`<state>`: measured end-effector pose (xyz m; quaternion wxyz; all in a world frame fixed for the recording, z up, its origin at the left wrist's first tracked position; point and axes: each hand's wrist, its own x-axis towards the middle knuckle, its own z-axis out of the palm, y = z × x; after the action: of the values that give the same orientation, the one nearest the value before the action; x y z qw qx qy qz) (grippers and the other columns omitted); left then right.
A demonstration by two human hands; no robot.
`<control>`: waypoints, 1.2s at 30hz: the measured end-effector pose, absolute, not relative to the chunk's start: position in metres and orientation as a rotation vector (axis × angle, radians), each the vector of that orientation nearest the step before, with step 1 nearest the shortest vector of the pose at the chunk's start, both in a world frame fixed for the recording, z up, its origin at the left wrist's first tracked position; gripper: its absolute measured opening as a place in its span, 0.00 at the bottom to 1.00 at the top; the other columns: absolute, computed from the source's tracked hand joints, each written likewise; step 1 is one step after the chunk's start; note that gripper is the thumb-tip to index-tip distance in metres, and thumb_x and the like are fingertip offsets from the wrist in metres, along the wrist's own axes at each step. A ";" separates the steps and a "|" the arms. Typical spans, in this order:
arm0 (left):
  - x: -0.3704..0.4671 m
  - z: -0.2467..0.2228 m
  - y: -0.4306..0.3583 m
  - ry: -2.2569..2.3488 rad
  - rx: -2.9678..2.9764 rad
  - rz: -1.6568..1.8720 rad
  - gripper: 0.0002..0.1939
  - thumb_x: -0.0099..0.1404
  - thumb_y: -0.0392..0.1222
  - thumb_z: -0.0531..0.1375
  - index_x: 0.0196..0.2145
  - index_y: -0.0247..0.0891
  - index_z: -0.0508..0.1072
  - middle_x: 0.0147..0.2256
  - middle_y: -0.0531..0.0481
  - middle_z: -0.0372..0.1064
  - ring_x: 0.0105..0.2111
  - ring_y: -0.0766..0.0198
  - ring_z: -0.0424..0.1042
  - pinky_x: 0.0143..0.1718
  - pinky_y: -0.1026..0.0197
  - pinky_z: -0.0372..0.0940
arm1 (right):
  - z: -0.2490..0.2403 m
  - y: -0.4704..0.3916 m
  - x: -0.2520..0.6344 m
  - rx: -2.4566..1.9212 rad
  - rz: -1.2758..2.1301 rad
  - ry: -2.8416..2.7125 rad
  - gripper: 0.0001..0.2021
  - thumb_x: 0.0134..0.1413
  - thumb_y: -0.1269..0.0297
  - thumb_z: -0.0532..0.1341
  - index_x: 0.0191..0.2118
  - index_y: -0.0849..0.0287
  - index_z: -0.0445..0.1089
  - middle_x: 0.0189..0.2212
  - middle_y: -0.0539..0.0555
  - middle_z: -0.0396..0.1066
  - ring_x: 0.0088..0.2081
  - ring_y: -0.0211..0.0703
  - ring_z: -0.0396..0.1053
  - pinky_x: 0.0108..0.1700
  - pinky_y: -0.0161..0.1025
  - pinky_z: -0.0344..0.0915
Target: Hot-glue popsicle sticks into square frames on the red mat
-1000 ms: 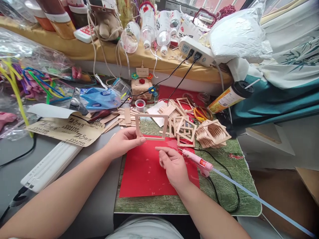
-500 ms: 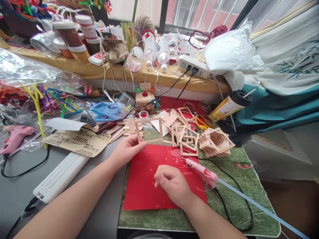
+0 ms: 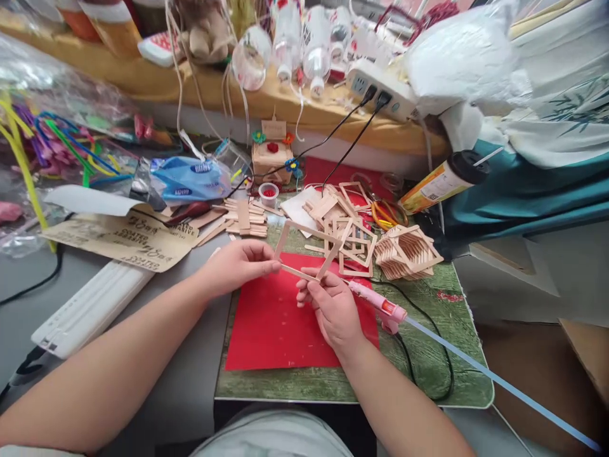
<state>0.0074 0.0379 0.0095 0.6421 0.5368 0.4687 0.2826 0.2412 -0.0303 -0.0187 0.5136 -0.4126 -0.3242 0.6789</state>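
Observation:
Between my two hands, a square frame of craft sticks (image 3: 304, 230) is held tilted above a red sheet (image 3: 280, 330). My left hand (image 3: 245, 263) pinches its near left corner between thumb and fingers. At the near right corner, my right hand (image 3: 333, 304) grips it with the thumb on top. Just right of the sheet lies a pink glue gun (image 3: 380, 301), a long pale glue stick (image 3: 495, 374) running out of its back. Beyond the hands are a heap of loose stick frames (image 3: 354, 244) and a stack of glued frames (image 3: 406, 251).
Flat craft sticks (image 3: 245, 219) lie by a small cup of red beads (image 3: 269, 194). Sandpaper (image 3: 128, 238) and a white power strip (image 3: 90, 308) are at left. A lidded drink cup (image 3: 445, 184) stands at back right. Black cords (image 3: 345, 136) hang from the sill's socket block (image 3: 380, 89).
My right hand has moved up from over the red sheet and taken hold of the frame's right corner. The frame has turned and shifted right. The view has tipped downward.

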 end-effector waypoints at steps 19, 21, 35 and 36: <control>-0.015 0.022 0.054 0.776 0.592 1.186 0.13 0.62 0.46 0.72 0.31 0.36 0.74 0.24 0.56 0.63 0.22 0.76 0.60 0.23 0.73 0.55 | -0.014 -0.035 0.237 -1.017 1.510 -1.656 0.10 0.67 0.55 0.66 0.40 0.52 0.83 0.32 0.53 0.82 0.32 0.45 0.77 0.38 0.43 0.75; -0.017 0.023 0.057 0.761 0.556 1.235 0.11 0.65 0.44 0.70 0.34 0.36 0.74 0.26 0.57 0.63 0.24 0.76 0.61 0.25 0.73 0.58 | -0.007 -0.042 0.234 -0.731 1.395 -2.100 0.12 0.71 0.58 0.61 0.38 0.51 0.82 0.33 0.54 0.81 0.35 0.45 0.77 0.45 0.45 0.74; 0.013 0.011 0.031 1.118 1.198 0.712 0.22 0.56 0.58 0.76 0.31 0.36 0.78 0.29 0.48 0.77 0.28 0.67 0.68 0.32 0.64 0.62 | -0.011 -0.030 0.223 -1.136 1.198 -0.748 0.17 0.58 0.52 0.73 0.46 0.55 0.74 0.39 0.50 0.74 0.37 0.39 0.73 0.40 0.38 0.75; 0.013 0.010 0.032 1.120 1.204 0.714 0.22 0.55 0.58 0.76 0.31 0.37 0.78 0.29 0.49 0.77 0.27 0.67 0.67 0.32 0.63 0.62 | -0.012 -0.028 0.219 -1.100 1.251 -0.680 0.17 0.56 0.50 0.74 0.43 0.56 0.76 0.36 0.50 0.75 0.35 0.39 0.73 0.39 0.37 0.75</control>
<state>0.0131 0.0319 0.0104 0.6244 0.5244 0.4881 0.3111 0.2191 -0.0277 -0.0121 0.6217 -0.4788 -0.2961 0.5446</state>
